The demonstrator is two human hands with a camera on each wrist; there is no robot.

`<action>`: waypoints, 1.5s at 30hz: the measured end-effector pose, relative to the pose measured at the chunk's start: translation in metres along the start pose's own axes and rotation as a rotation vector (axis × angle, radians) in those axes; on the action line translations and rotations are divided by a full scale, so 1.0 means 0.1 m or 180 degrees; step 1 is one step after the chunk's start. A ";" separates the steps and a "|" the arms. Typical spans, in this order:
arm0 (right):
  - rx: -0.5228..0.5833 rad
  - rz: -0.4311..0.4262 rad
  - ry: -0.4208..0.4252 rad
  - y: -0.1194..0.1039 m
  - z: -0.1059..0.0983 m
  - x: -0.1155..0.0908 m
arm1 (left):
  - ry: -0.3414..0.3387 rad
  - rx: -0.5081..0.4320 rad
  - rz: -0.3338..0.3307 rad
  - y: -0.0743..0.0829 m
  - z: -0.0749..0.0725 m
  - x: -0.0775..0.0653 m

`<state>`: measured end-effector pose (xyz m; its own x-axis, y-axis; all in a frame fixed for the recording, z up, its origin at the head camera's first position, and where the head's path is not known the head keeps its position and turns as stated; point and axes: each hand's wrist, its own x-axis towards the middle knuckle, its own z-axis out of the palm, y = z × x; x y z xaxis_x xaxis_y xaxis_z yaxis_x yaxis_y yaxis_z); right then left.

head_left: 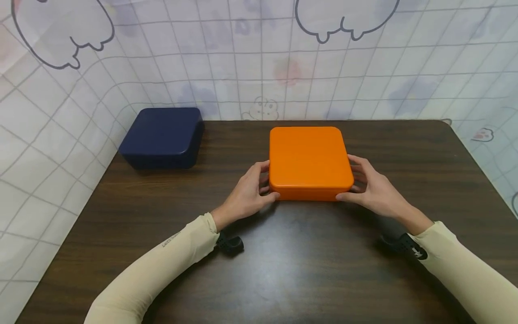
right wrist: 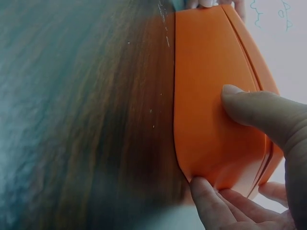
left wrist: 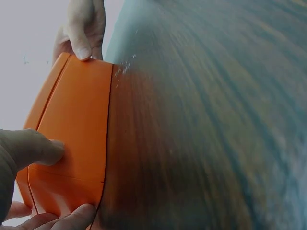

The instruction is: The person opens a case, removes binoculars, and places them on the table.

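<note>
An orange lidded box [head_left: 309,155] with rounded corners sits on the dark wooden table, in front of me. My left hand [head_left: 248,191] grips its near left corner, thumb on the front wall and fingers along the left side. At the near right corner my right hand [head_left: 376,189] holds it the same way. In the left wrist view, the front wall of the orange box [left wrist: 79,115] shows a seam below the lid, and its lower edge lies along the tabletop. The right wrist view shows the thumb [right wrist: 254,108] pressed on that wall.
A dark blue box [head_left: 162,130] of similar shape stands at the table's back left. White cloth [head_left: 226,67] with a grid and cartoon drawings hangs behind and beside the table [head_left: 283,270]. Both wrists wear black bands [head_left: 230,245] under pale sleeves.
</note>
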<state>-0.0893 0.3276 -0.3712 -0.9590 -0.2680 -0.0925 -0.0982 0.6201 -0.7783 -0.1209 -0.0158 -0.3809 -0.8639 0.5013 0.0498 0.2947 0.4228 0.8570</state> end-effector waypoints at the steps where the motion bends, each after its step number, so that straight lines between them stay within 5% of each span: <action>1: -0.0014 0.0011 0.0004 0.01 -0.01 -0.02 | -0.0014 -0.0006 0.0010 0.01 0.01 0.01; 27: -0.0280 0.0185 0.0171 0.16 -0.20 -0.38 | -0.0335 0.0096 0.0062 0.21 0.23 0.11; 45: -0.0300 0.0236 0.0134 0.27 -0.27 -0.53 | -0.0462 0.0114 0.0059 0.30 0.36 0.05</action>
<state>-0.0483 0.3782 -0.3708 -0.9746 -0.1889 -0.1199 -0.0493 0.7042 -0.7083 -0.1017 0.0266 -0.3737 -0.7908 0.6120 -0.0116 0.3265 0.4378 0.8377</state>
